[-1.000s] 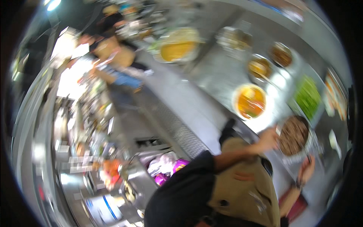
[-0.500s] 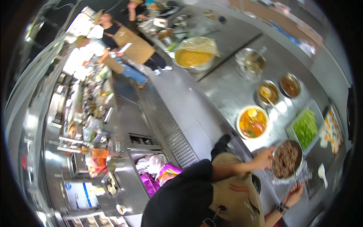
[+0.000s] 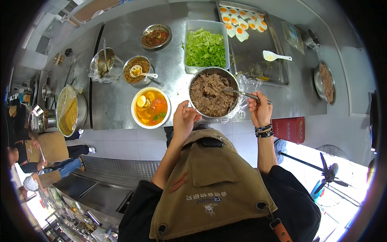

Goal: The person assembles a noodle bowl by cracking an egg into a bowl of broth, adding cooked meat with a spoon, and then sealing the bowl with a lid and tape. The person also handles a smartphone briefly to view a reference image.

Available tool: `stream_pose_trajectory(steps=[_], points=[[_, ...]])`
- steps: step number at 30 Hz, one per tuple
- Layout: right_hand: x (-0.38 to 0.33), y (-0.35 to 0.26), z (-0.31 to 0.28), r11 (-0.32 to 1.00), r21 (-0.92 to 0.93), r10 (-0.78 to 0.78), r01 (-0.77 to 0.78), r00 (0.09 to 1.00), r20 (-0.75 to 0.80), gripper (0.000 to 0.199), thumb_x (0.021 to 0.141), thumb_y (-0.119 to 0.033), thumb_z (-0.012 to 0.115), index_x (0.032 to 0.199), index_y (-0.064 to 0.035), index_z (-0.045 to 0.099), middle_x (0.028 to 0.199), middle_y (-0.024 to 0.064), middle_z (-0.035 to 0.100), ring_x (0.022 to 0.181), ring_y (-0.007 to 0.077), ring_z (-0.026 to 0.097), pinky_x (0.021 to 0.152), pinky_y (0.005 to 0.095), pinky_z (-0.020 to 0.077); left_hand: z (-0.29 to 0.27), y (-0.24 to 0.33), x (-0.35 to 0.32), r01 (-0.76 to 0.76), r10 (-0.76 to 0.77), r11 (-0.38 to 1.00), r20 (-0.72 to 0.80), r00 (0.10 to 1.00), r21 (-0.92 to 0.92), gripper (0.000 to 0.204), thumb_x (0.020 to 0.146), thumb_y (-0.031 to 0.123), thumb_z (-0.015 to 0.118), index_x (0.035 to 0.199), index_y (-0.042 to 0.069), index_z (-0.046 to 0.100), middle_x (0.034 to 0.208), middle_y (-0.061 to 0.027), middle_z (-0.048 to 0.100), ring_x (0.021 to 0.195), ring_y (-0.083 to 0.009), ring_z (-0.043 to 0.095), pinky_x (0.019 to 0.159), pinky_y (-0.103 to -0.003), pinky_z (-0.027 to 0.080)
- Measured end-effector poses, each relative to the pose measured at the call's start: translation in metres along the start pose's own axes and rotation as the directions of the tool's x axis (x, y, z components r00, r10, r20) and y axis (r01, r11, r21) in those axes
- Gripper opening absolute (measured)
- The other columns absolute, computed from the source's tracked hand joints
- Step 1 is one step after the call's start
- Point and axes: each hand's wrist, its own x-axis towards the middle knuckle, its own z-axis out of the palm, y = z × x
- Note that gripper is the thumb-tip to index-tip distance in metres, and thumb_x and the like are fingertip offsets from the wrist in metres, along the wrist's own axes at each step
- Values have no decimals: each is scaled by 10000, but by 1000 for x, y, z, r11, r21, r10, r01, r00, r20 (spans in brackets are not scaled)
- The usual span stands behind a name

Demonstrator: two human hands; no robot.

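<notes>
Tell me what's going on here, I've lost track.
The person's right hand holds a metal utensil, its far end in the brown, shredded-looking food in a steel bowl. The left hand is by the bowl's near left rim, fingers part curled; whether it touches is unclear. A white bowl of orange soup stands to the left, and a tub of chopped greens just behind.

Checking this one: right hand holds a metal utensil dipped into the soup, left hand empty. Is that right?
Not quite: the head view shows the utensil dipped into the bowl of brown meat-like food, not the soup. The right hand does hold it, and the left hand is empty.
</notes>
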Motion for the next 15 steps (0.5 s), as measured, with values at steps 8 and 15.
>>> stream_pose_trajectory(steps=[8, 15], points=[[-4, 4, -5, 997, -69, -43, 38, 997, -64, 259, 970, -192, 596, 938, 62, 635, 703, 139, 676, 497, 142, 600, 445, 242, 481, -20, 5, -6, 57, -57, 998, 54, 997, -2, 413, 960, -28, 552, 1327, -46, 365, 989, -169, 610, 840, -229, 678, 764, -339, 599], [-26, -2, 28, 1000, 6, 7, -7, 997, -73, 253, 990, -203, 563, 979, 41, 627, 708, 112, 667, 520, 128, 582, 469, 225, 464, -57, 37, -29, 29, -27, 998, -41, 999, 63, 272, 940, 21, 611, 1183, -31, 500, 894, -93, 633, 697, -136, 643, 594, -255, 552]])
